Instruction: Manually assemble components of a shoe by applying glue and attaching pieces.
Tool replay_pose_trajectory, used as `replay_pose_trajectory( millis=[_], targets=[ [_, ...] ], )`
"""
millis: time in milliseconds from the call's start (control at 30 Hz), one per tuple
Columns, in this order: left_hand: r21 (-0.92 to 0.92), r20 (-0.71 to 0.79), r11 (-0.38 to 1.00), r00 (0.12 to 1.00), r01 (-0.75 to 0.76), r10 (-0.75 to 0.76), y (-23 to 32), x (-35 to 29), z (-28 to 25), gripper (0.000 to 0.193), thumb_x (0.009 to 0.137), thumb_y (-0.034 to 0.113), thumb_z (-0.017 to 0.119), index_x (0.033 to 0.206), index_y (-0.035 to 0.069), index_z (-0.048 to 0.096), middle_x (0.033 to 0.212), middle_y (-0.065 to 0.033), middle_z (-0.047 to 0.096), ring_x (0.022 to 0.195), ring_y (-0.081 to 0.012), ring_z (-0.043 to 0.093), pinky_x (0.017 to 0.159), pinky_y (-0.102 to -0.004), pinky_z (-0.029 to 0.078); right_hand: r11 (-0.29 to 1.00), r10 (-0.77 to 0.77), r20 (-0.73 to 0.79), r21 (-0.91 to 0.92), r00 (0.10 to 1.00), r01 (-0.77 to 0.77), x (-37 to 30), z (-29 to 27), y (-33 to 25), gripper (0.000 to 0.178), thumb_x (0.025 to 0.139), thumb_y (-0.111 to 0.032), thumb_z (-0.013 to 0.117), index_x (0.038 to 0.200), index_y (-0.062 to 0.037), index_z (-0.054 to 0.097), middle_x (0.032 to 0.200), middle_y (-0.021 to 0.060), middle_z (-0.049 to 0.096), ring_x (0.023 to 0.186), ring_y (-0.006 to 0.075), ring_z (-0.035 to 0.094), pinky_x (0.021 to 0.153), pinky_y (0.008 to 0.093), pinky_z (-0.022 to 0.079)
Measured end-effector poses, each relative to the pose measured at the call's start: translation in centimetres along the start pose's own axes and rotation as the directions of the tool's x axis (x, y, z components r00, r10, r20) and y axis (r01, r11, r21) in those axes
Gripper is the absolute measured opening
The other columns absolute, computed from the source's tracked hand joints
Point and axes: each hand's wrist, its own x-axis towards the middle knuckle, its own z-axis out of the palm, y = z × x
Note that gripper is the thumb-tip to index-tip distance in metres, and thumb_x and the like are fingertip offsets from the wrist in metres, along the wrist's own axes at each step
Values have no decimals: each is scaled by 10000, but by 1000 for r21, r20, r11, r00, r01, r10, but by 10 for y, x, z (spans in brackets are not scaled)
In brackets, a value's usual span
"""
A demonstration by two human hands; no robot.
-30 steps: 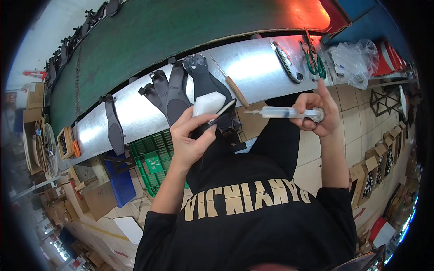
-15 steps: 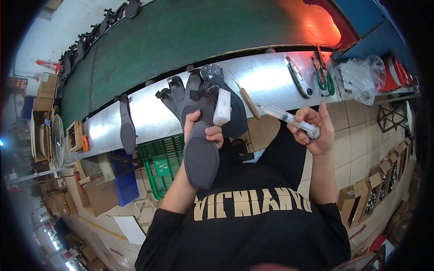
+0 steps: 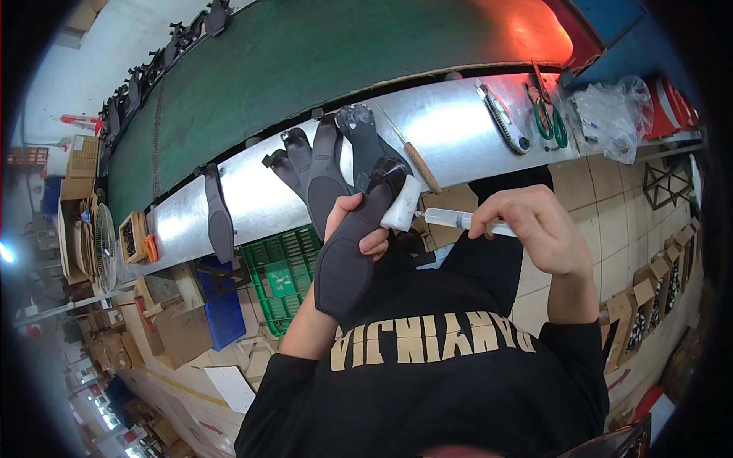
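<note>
My left hand (image 3: 339, 217) is wrapped round a dark grey shoe sole (image 3: 343, 278), its broad rounded end toward me. Beside those fingers, at the sole's far part, is a white block-like piece (image 3: 402, 204); whether it is fixed to the sole I cannot tell. A clear syringe (image 3: 449, 218) lies level in my right hand (image 3: 546, 229), gripped by the fingers. Its tip points left, close to the white piece; whether they touch is unclear. More dark soles (image 3: 325, 179) lie on the metal ledge just beyond my left hand.
A wooden-handled awl (image 3: 421, 166), a utility knife (image 3: 504, 122) and green-handled scissors (image 3: 544, 118) lie on the metal ledge (image 3: 447, 107). Behind it runs a green conveyor belt (image 3: 305, 53). Below stands a green crate (image 3: 279, 278). A single sole (image 3: 220, 229) overhangs the ledge at left.
My right hand has turned over, palm now down, and brought the syringe left toward the white piece. The held sole and white piece have tilted and shifted slightly.
</note>
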Motion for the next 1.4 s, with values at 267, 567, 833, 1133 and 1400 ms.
replay_pose_trajectory(
  millis=[267, 567, 833, 1133, 1400],
  targets=[
    [-149, 36, 968, 979, 202, -199, -13, -2, -26, 660, 965, 561, 379, 1345, 43, 533, 583, -50, 525, 555, -180, 513, 592, -334, 504, 892, 143, 258, -451, 955, -11, 12, 4, -35, 254, 927, -205, 560, 853, -14, 709, 757, 138, 672, 663, 303, 655, 604, 348, 502],
    [-174, 24, 933, 949, 315, -315, -11, 1, -33, 522, 975, 573, 411, 1320, 213, 566, 601, -16, 525, 600, -162, 502, 605, -357, 473, 966, 90, 201, -254, 975, -37, -3, -6, -17, 396, 1015, -299, 480, 883, -7, 712, 768, 115, 675, 646, 213, 621, 613, 311, 480],
    [-258, 49, 907, 942, 334, -333, -12, 3, -39, 567, 962, 591, 431, 1315, 169, 564, 694, -28, 573, 711, -183, 566, 648, -382, 514, 957, 163, 221, -273, 962, -99, -1, -11, -13, 438, 1034, -307, 440, 889, 8, 708, 814, 116, 699, 676, 211, 633, 640, 306, 492],
    [-69, -275, 993, 955, 98, -113, 2, 7, -4, 595, 944, 529, 483, 1248, 24, 562, 769, -82, 602, 708, -203, 576, 639, -354, 545, 970, 231, 35, 64, 972, -233, -11, -31, 6, 489, 1034, -355, 423, 922, 13, 725, 743, 54, 674, 557, 82, 515, 510, 210, 396],
    [352, -413, 927, 868, -126, 275, 6, 39, 36, 388, 925, 409, 549, 1046, 43, 591, 771, -148, 682, 601, -211, 654, 481, -287, 552, 929, 16, -384, 347, 923, 129, 5, -10, 73, 345, 923, -35, 617, 1265, -38, 574, 1054, 51, 602, 841, 89, 574, 756, 228, 491]
  ],
)
